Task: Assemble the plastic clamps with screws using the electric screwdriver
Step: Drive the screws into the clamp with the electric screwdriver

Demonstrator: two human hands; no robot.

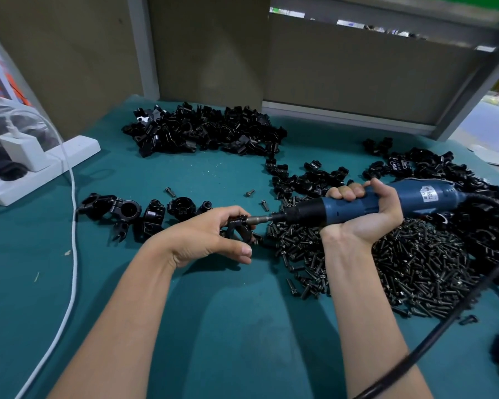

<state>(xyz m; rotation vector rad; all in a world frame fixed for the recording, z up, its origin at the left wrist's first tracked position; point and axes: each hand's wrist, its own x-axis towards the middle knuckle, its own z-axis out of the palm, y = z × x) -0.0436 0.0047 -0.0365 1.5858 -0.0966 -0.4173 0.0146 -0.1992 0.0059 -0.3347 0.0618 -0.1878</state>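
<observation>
Teal surface (213, 312) beneath everything. Heap of black screws (415, 263) just below and right of the electric screwdriver (421, 195). Pile of loose clamp halves (205, 129) well beyond its tip, and a second pile (444, 171) behind its body. Row of assembled clamps (121, 210) left of its tip. Screwdriver lying near level, blue barrel wrapped by the curled fingers of the right hand (380, 218). Bit touching a black clamp (239, 226), pinched at the tip by the left hand (208, 237). Three loose screws (170, 192) just beyond the bit.
</observation>
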